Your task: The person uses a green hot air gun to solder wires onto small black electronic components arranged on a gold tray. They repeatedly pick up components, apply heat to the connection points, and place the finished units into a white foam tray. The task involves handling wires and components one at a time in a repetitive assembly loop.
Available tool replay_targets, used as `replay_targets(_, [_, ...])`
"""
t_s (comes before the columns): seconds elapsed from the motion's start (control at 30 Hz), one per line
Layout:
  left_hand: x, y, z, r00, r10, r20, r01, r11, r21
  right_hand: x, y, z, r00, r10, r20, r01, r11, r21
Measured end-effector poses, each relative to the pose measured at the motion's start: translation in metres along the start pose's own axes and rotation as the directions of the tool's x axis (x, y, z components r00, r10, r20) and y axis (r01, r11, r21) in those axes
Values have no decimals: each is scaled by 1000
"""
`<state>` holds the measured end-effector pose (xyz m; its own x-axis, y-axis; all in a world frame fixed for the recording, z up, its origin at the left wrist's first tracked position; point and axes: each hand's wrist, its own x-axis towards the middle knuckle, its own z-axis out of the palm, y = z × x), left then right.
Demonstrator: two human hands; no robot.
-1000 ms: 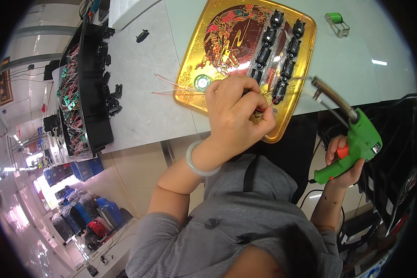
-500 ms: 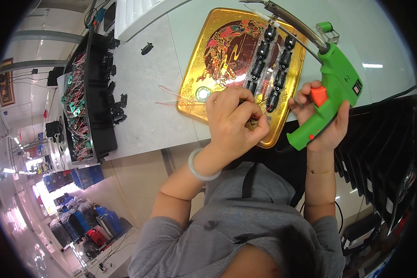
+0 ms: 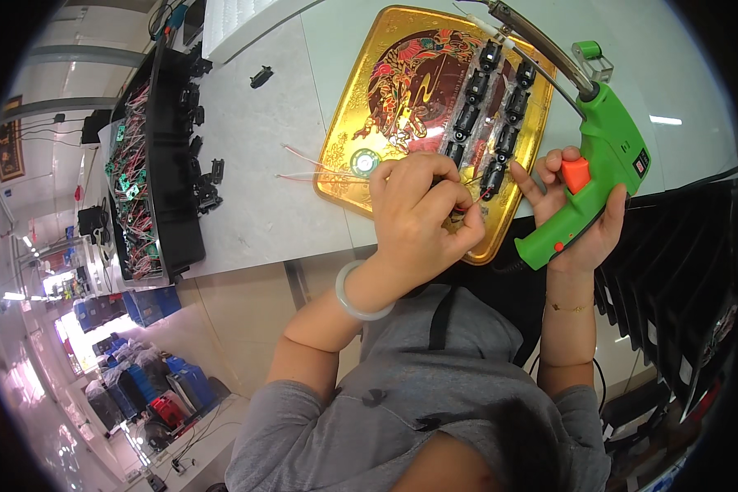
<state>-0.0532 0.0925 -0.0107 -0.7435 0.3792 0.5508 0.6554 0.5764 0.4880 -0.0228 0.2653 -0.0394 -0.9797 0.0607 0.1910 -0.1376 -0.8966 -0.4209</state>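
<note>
While left hand [image 3: 422, 209] apparently pinches wire [image 3: 467, 203], right hand [image 3: 578, 221] grips soldering gun [image 3: 603, 156].

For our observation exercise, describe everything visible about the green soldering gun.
The green soldering gun is pistol-shaped, of plastic by its look, with an orange trigger and a long, dark metal barrel reaching up-left over the gold tray. The right hand grips its handle, fingers lying near the trigger. A dark cord seems to leave its base.

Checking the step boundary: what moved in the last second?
The right hand swung the green soldering gun up from beside the table, its tip now over the gold tray, grip unchanged. The left hand stayed at the tray's near edge, pinching a small wired part. Black components lie in their rows as before.
</note>
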Motion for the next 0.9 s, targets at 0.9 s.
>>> replay_targets(0.9, [-2, -5, -32, 996, -61, 62, 82, 901, -427, -4, -3, 6, 995, -22, -101, 24, 1000, 19])
